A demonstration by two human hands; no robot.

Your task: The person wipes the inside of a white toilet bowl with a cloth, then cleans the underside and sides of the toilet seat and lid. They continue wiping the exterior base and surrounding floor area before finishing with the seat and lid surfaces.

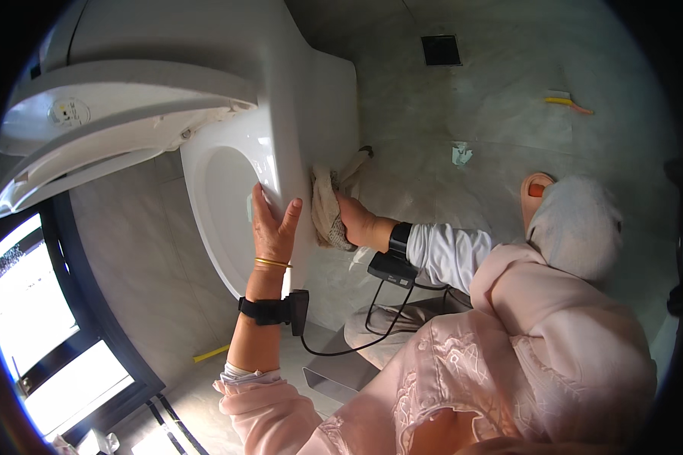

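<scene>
A white ceramic toilet [287, 142] stands before me, its seat [108, 128] and lid [62, 108] raised. My left hand [274, 227] lies on the bowl's rim near the opening, thumb spread away from the fingers. Low on the toilet's outer side, my right hand [356, 219] grips a bunched beige-grey cloth [325, 210], which is against or close beside the ceramic. Part of the right hand's fingers is hidden by the cloth. Black straps with small boxes are on both forearms, the left box [299, 313] and the right box [391, 269] trailing black cable.
A dark square floor drain [441, 50] lies in the grey tiles. A pale green scrap [462, 153] and a yellow-and-pink item [569, 103] are on the floor. My foot wears a pink slipper [528, 199]. A dark-framed window [97, 318] is at left, near a yellow strip [210, 354].
</scene>
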